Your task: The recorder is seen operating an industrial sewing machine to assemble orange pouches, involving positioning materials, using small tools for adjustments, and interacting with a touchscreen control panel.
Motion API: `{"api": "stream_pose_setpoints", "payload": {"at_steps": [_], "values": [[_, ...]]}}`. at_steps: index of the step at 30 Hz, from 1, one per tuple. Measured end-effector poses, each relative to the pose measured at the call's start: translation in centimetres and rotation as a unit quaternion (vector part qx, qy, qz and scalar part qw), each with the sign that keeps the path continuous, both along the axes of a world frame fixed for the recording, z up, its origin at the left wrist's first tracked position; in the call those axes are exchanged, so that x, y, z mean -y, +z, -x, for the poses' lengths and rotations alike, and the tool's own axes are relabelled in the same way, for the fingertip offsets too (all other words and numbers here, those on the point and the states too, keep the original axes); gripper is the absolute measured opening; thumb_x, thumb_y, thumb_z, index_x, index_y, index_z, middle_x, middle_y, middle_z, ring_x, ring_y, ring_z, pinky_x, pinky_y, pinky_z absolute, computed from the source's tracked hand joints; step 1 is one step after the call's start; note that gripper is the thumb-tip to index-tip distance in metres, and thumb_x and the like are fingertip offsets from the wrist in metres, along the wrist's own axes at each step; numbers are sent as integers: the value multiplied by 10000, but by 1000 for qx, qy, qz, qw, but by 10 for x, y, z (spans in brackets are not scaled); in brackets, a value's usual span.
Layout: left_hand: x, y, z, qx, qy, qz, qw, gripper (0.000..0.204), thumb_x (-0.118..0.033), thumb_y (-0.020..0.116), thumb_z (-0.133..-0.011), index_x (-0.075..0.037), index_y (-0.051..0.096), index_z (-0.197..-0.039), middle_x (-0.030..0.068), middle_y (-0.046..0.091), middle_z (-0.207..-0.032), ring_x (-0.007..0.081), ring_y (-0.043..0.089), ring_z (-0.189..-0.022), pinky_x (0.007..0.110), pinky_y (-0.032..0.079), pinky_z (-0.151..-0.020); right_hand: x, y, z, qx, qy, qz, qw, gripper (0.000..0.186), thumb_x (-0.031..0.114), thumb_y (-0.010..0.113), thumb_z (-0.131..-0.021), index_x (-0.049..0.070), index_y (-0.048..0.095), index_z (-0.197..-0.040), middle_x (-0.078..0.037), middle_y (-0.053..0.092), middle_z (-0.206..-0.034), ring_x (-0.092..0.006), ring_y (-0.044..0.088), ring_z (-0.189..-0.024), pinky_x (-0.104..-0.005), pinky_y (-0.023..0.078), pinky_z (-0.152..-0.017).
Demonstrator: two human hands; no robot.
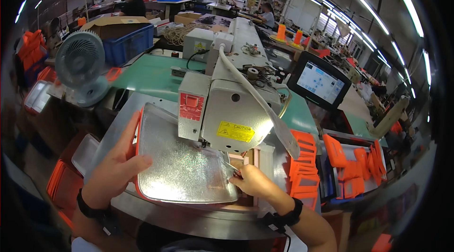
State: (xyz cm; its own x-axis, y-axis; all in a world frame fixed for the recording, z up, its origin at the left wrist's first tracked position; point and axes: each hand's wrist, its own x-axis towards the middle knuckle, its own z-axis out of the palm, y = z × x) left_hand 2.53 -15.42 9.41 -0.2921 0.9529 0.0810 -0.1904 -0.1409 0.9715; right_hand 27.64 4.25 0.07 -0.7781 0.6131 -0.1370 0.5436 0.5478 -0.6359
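Note:
A shiny silver foil panel (182, 167) with an orange edge lies tilted beneath the head of a grey sewing machine (236, 115). My left hand (116, 171) grips its left side, thumb over the foil and fingers stretched along the orange edge. At the panel's right side, my right hand (255, 181) is closed around a small, thin metal tool (231, 166). Only the tool's slim end shows, touching or just over the panel's right edge; its exact kind is hidden by my fingers. The machine head covers the panel's far right part.
Orange frame-shaped pieces (304, 169) lie stacked at the right, beside a tray of more orange pieces (354, 167). A control screen (318, 82) stands behind them. Left are a fan (80, 60), a blue crate (127, 39) and stacked orange-edged panels (66, 186). Other people sit farther back.

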Motion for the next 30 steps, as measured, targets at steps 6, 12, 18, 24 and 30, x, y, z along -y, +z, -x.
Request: {"api": "stream_pose_setpoints", "payload": {"at_steps": [6, 12, 18, 24, 30], "values": [[0, 5, 14, 23, 5, 24, 999, 921, -63, 615, -844, -29, 70, -1585, 188, 446, -1452, 208, 536, -1249, 334, 452, -1028, -1, -22, 4, -51, 51, -39, 997, 295, 130, 687, -856, -24, 578, -1082, -260, 654, -805, -446, 653, -785, -468, 512, -714], [47, -10, 50, 42, 77, -1, 996, 895, 9, 574, -791, -15, 146, -1576, 185, 479, -1432, 232, 558, -1246, 346, 460, -1032, 28, -4, 32, -51, 73, -24, 996, 320, 118, 601, -931, -18, 562, -1218, -288, 646, -797, -458, 646, -771, -448, 505, -696], [127, -41, 91, 131, 151, -33, 979, 836, -74, 603, -764, 4, 291, -1535, 200, 483, -1450, 277, 542, -1289, 381, 450, -1062, 65, 18, 34, -250, 184, 159, 937, 443, 0, 526, -953, 49, 541, -1393, 15, 463, -777, -90, 421, -635, -246, 414, -655], [135, -32, 82, 203, 190, -111, 954, 661, -490, 511, -993, -87, 373, -1498, 131, 514, -1443, 298, 558, -1266, 485, 485, -1018, 99, 26, 72, -296, 180, 77, 935, 272, -23, 653, -894, 44, 614, -1154, 32, 584, -843, -31, 453, -631, -222, 373, -555], [97, -66, 38, 195, 263, -36, 944, 806, -439, 628, -960, -218, 161, -1578, 92, 442, -1474, 309, 492, -1298, 546, 445, -1031, 137, 10, 90, -402, -8, 574, 713, 188, 235, 596, -1006, 58, 573, -1063, -35, 598, -886, -66, 385, -561, -243, 335, -525]]}}
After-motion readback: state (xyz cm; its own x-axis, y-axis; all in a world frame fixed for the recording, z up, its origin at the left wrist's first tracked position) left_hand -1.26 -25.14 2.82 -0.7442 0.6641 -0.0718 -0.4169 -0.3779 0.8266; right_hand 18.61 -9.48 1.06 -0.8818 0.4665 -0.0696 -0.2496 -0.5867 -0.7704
